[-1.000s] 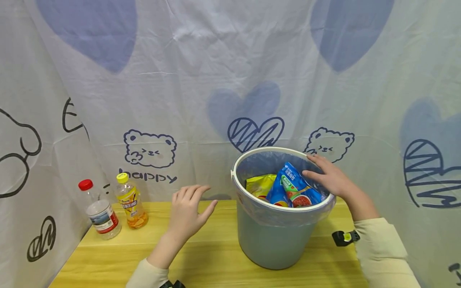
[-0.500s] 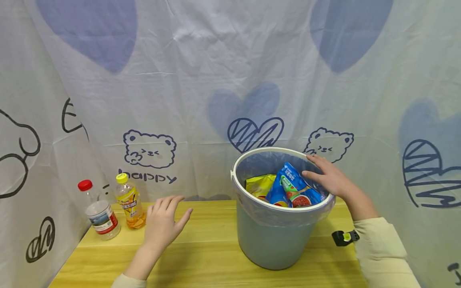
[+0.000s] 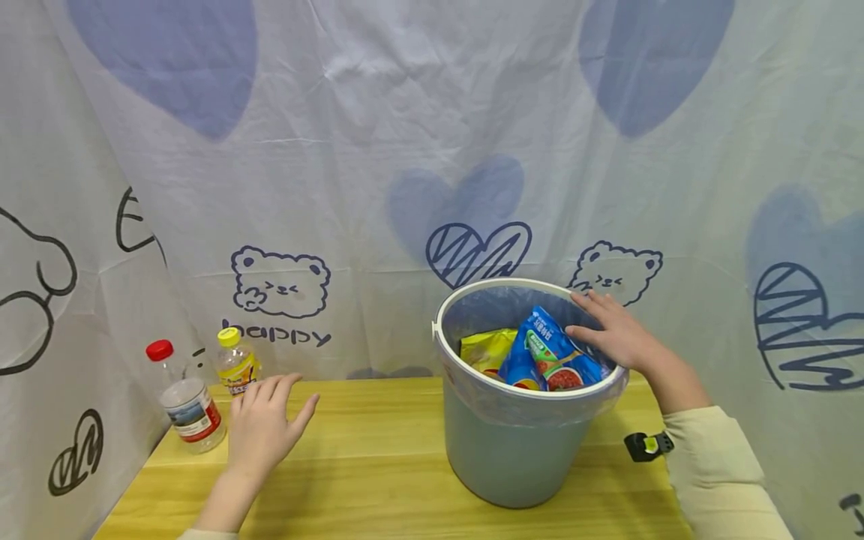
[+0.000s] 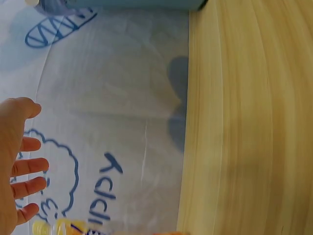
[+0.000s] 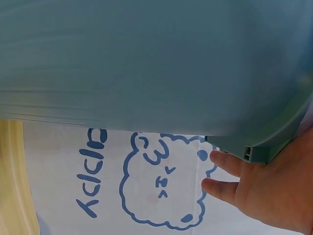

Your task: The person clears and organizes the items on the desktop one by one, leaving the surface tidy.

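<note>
My left hand (image 3: 259, 427) is spread with nothing in it. In the head view it overlaps the lower part of a yellow-capped drink bottle (image 3: 236, 364). A clear plastic bottle with a red cap (image 3: 192, 412) stands further left. My right hand (image 3: 621, 334) rests on the right side of a grey-green trash can (image 3: 513, 457), its thumb reaching over the opening. The right wrist view shows two extended fingers (image 5: 222, 190) outside the can, below its rim. Inside the clear-lined can lie a blue printed packet (image 3: 550, 352) and a yellow packet (image 3: 486, 349).
The trash can and bottles stand on a yellow wood-grain table (image 3: 378, 457). A white cloth (image 3: 378, 150) with hearts and bear drawings hangs behind it and at both sides. A dark strap device (image 3: 648, 447) sits at my right wrist.
My left hand has moved left and slightly down, away from the trash can and in front of the yellow-capped bottle. My right hand stays at the can's rim.
</note>
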A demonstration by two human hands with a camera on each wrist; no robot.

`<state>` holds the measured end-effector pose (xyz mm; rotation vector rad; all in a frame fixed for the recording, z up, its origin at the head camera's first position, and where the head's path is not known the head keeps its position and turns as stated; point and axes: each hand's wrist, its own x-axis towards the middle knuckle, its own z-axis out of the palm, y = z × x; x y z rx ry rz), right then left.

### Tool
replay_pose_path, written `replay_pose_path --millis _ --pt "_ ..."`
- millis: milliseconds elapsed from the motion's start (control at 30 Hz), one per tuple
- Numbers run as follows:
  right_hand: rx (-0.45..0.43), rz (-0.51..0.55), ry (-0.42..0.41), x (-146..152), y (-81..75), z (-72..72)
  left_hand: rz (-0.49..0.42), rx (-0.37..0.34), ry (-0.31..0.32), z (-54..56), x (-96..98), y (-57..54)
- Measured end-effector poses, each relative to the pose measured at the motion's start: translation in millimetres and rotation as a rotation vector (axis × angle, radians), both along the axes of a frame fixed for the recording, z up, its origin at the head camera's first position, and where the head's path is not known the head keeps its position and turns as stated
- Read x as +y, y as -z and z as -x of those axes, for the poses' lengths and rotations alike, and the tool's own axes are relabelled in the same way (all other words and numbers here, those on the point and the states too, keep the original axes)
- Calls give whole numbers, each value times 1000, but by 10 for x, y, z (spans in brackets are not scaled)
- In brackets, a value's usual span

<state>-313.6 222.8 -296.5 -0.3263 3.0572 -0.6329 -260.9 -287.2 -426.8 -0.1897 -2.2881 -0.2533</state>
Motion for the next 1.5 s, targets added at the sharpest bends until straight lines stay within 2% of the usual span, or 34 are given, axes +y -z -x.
replay_pose_path --millis 200,433,633,1133,1300,1500 --pt "0 -20 3 3 -12 -8 -39 -11 -56 3 -200 -5" --pt "-16 -16 24 -15 -4 -3 -113 -72 -154 10 -420 -11" --pt "-25 -7 34 -23 2 3 -142 -114 -205 10 -556 -14" --pt "-25 -2 29 -10 9 -3 -242 -314 -359 49 -758 -125" --pt "-22 2 24 -5 9 6 -274 -413 -412 111 -782 -169" --pt "-18 11 22 0 10 0 -293 -457 -434 210 -770 -206"
